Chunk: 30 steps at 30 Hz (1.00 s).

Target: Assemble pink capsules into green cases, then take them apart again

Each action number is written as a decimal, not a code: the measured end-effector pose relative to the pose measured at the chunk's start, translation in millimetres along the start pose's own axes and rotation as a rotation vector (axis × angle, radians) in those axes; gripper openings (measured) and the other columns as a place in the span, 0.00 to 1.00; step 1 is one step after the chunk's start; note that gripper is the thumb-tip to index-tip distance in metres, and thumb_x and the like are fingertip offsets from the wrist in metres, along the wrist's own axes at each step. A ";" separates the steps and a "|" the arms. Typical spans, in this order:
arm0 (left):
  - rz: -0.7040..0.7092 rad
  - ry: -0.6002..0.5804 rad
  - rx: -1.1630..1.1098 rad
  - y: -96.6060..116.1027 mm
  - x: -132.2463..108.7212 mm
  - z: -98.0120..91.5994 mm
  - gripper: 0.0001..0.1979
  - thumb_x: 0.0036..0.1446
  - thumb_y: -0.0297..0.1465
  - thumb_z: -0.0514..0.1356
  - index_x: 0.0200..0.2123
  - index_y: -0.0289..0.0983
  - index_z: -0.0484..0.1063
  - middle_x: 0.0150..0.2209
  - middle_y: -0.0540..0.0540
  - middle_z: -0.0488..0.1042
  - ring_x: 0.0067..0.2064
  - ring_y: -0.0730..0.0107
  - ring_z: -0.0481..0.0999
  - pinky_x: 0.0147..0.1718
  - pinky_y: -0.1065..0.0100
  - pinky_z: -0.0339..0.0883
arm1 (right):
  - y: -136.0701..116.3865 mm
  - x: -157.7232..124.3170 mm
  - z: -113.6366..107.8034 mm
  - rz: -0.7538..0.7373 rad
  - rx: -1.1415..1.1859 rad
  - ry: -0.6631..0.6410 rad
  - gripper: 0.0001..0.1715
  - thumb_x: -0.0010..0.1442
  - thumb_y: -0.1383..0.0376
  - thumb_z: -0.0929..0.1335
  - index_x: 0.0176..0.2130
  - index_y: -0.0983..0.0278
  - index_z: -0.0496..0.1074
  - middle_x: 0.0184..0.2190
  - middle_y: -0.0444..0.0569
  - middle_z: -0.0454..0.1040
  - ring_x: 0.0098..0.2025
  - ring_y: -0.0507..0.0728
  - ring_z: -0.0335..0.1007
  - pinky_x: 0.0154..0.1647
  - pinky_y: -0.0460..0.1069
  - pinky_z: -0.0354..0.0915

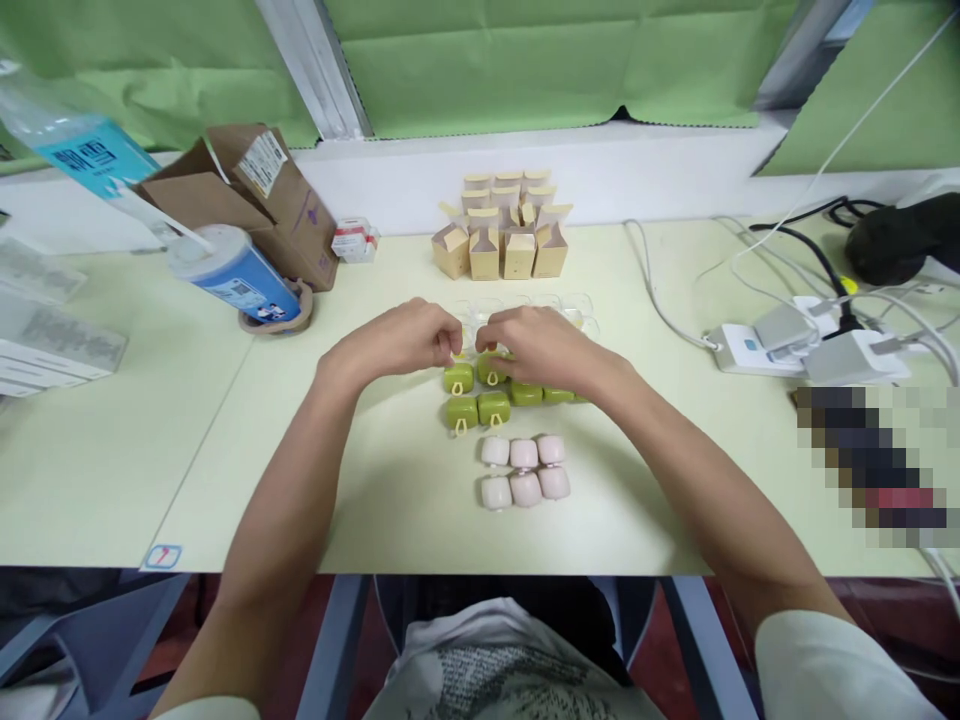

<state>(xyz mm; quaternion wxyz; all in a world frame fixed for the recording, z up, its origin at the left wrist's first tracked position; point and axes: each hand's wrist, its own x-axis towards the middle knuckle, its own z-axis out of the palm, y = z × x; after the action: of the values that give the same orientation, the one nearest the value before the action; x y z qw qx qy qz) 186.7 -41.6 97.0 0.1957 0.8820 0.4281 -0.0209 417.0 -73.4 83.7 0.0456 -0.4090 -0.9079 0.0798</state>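
Observation:
My left hand (421, 338) is at the middle of the table, its thumb and fingers pinched together over the back left of a group of small glossy green rounded cases (462, 411) with pale yellow loops. What is in the pinch, if anything, is too small to make out. Close beside it, my right hand (534, 345) has its fingers curled down over the same group and hides part of it; its fingertips are partly hidden. Clear plastic shells (577, 303) lie behind both hands. Nearer the front edge, several pale pink and whitish rounded cases (525, 487) stand in two rows.
Several small open cardboard boxes (484, 255) stand by the wall. To the left are a blue-labelled tub (251, 280), a brown carton (289, 205), a bottle (90, 150) and a small white box (355, 240). A power strip (780, 340) with cables lies right.

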 end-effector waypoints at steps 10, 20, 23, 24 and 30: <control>-0.154 -0.126 0.352 33.2 -2.6 14.2 0.09 0.59 0.30 0.69 0.44 0.39 0.80 0.45 0.42 0.84 0.44 0.55 0.82 0.32 0.64 0.56 | -14.7 -4.8 22.6 -0.092 -0.240 -0.060 0.18 0.70 0.72 0.66 0.55 0.66 0.80 0.51 0.60 0.78 0.45 0.61 0.75 0.34 0.53 0.49; -0.161 -0.199 0.381 51.6 -11.0 7.2 0.07 0.58 0.22 0.60 0.31 0.39 0.76 0.34 0.44 0.81 0.35 0.59 0.78 0.29 0.62 0.51 | -15.6 -5.1 13.9 -0.081 -0.181 -0.131 0.15 0.68 0.74 0.65 0.44 0.69 0.82 0.46 0.57 0.79 0.37 0.57 0.70 0.32 0.54 0.45; -0.168 -0.210 0.385 54.8 -11.0 7.4 0.06 0.57 0.23 0.62 0.33 0.39 0.78 0.35 0.43 0.82 0.36 0.58 0.79 0.29 0.63 0.51 | -15.2 -6.3 9.6 -0.062 -0.149 -0.105 0.14 0.69 0.73 0.66 0.45 0.69 0.82 0.47 0.57 0.79 0.36 0.56 0.69 0.32 0.54 0.44; -0.170 -0.209 0.385 55.3 -10.5 7.8 0.06 0.58 0.23 0.62 0.33 0.39 0.78 0.35 0.43 0.82 0.36 0.58 0.79 0.29 0.63 0.51 | -14.8 -6.7 8.5 -0.058 -0.139 -0.095 0.14 0.70 0.72 0.65 0.45 0.69 0.81 0.48 0.58 0.79 0.36 0.56 0.70 0.32 0.54 0.44; -0.145 -0.180 0.385 51.2 -7.6 12.0 0.10 0.57 0.20 0.58 0.30 0.38 0.77 0.34 0.44 0.82 0.34 0.60 0.78 0.29 0.62 0.52 | -9.0 -7.0 5.6 -0.049 -0.062 -0.100 0.14 0.74 0.71 0.64 0.46 0.68 0.80 0.47 0.57 0.83 0.40 0.58 0.75 0.33 0.53 0.48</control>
<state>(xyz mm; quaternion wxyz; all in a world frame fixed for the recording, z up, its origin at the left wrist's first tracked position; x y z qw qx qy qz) 222.6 -80.1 104.3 0.0593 0.8646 0.4592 -0.1949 414.2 -85.1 79.7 -0.0103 -0.3834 -0.9208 0.0708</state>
